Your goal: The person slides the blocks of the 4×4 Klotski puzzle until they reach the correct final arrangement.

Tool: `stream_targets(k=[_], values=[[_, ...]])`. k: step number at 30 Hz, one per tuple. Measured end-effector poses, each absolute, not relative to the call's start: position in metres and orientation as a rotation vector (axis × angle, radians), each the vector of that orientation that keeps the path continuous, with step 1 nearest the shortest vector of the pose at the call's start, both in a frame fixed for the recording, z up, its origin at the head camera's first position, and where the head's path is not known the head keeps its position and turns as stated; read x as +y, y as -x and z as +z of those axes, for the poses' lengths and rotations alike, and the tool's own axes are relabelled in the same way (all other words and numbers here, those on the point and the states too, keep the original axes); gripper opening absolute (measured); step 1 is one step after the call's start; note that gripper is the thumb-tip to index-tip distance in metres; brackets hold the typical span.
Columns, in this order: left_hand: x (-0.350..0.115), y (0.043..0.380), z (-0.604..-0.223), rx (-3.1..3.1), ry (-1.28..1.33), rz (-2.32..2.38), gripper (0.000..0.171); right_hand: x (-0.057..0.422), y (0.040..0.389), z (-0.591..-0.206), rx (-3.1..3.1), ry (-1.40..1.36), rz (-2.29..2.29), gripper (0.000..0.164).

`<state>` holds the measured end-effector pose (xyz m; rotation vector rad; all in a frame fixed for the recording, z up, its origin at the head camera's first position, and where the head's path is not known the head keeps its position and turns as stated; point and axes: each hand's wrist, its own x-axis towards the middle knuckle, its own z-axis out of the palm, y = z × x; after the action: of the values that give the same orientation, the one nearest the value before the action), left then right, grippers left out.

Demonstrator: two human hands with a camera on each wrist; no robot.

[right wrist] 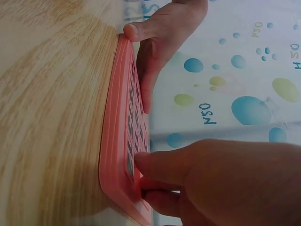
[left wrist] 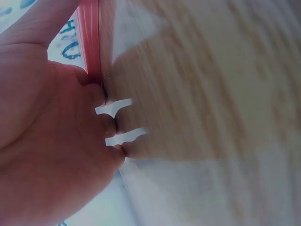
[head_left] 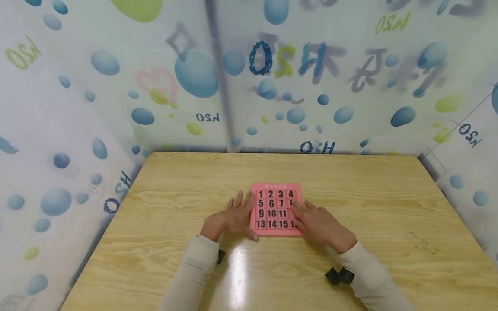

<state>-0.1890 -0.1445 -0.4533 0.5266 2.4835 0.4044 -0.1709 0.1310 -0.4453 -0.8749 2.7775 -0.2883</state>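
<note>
A pink number slide puzzle (head_left: pixel 277 233) lies flat on the wooden table, its black-numbered tiles in rows. Along its left edge rests my left hand (head_left: pixel 234 218), fingers stretched forward and thumb at the near left corner. In the left wrist view, the palm of the left hand (left wrist: pixel 51 136) stands beside the pink edge, its fingertips down at the table. My right hand (head_left: pixel 320 222) reaches over the right side of the puzzle and touches the tiles, partly covering the right column. In the right wrist view, the thumb of that hand (right wrist: pixel 221 176) presses on a near tile.
The wooden table (head_left: pixel 186 181) extends around the puzzle on all sides. Behind it rises a wall (head_left: pixel 249 108) printed with blue and green drops. Small black devices (head_left: pixel 339 275) sit at the wrists, below the light sleeves.
</note>
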Motion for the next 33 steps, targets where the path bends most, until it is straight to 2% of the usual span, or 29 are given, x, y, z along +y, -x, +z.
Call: stream_targets(k=[33], values=[[-0.14, 0.192, -0.451, 2.463, -0.516, 0.362, 0.131, 0.143, 0.172, -0.436, 2.754, 0.934, -0.312, 0.05]])
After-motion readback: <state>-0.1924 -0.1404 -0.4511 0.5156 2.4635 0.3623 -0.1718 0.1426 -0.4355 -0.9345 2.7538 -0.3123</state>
